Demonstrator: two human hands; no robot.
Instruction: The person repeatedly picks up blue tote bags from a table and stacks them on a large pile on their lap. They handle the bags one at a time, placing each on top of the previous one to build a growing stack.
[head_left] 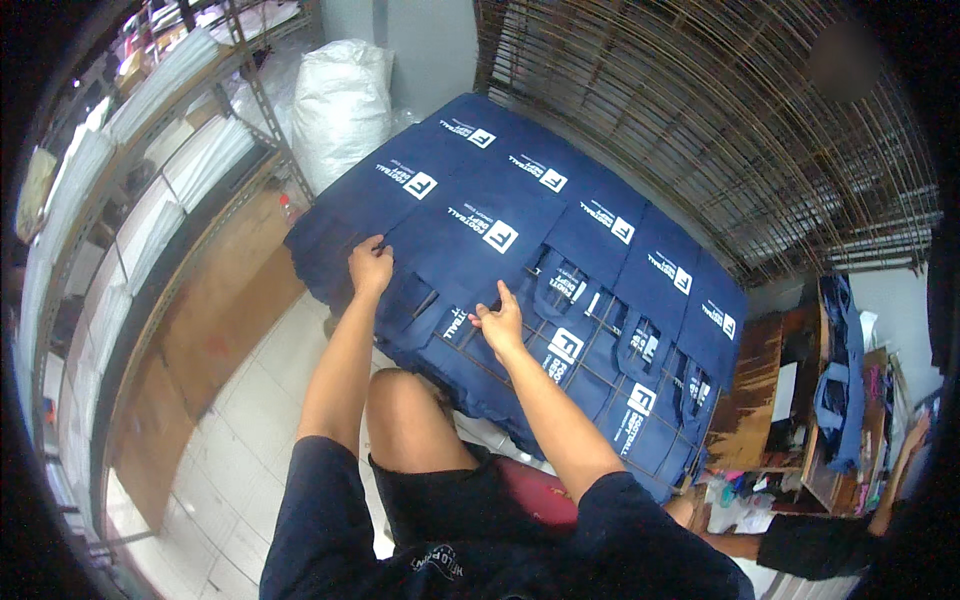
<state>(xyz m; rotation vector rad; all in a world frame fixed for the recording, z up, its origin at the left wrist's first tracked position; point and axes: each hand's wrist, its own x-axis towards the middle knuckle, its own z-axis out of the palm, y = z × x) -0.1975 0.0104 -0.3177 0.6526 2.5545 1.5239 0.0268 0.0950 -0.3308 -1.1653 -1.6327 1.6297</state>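
Navy blue fabric bags (440, 235) with white printing and cut-out handles lie spread in overlapping rows on a wire rack (470, 357). At the near left, my left hand (371, 268) is closed with its fingertips at the edge of one bag. To its right, my right hand (500, 325) is over the near edge of the same bag, index finger stretched out and thumb apart. Its lower fingers are partly hidden. Below the right hand, wire bars show across more bags and their handles.
Shelves with stacked white sheets (130, 270) run along the left. A stuffed white sack (342, 110) stands beyond the bags. Tall wire racks (690, 110) rise at the far right. Blue fabric hangs by a wooden cabinet (765, 390); another person's arm (905, 460) shows near it.
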